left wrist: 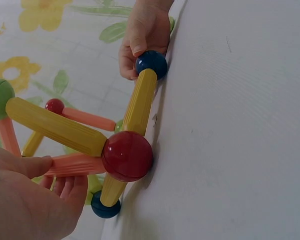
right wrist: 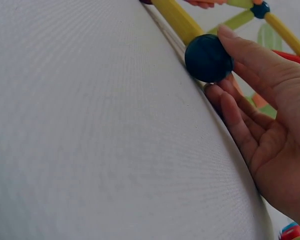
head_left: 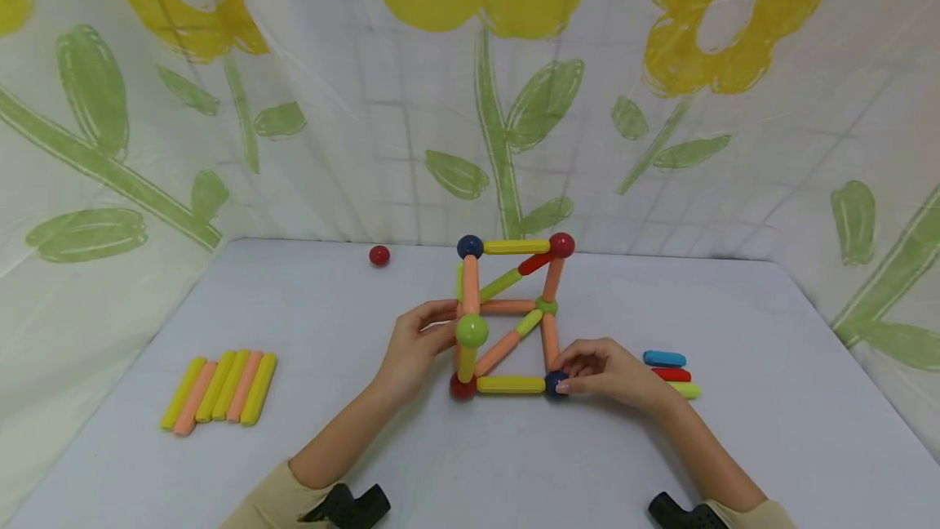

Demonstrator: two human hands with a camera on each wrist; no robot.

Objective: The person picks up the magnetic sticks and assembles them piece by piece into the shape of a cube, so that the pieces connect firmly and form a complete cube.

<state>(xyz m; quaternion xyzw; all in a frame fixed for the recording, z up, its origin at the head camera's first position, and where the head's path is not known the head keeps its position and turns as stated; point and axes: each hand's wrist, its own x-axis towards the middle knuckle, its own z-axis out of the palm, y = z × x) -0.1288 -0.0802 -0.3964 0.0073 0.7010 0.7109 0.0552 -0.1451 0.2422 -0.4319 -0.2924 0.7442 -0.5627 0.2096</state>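
Yellow, orange, green and red, a stick-and-ball frame (head_left: 499, 352) is near the middle of the white table (head_left: 808, 406). The left hand (head_left: 414, 345) pinches an orange ribbed stick (left wrist: 77, 164) on its left side. The right hand (head_left: 609, 370) pinches the shiny dark blue ball (right wrist: 209, 57) at its near right corner. Six yellow and orange sticks (head_left: 231, 384) lie in a row to the left. One small red ball (head_left: 379, 255) sits at the back.

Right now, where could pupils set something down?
Bare table lies right of the blue, red and green sticks, and between the row of six sticks and the left hand. It's crowded where that hand and the right hand hold the frame.
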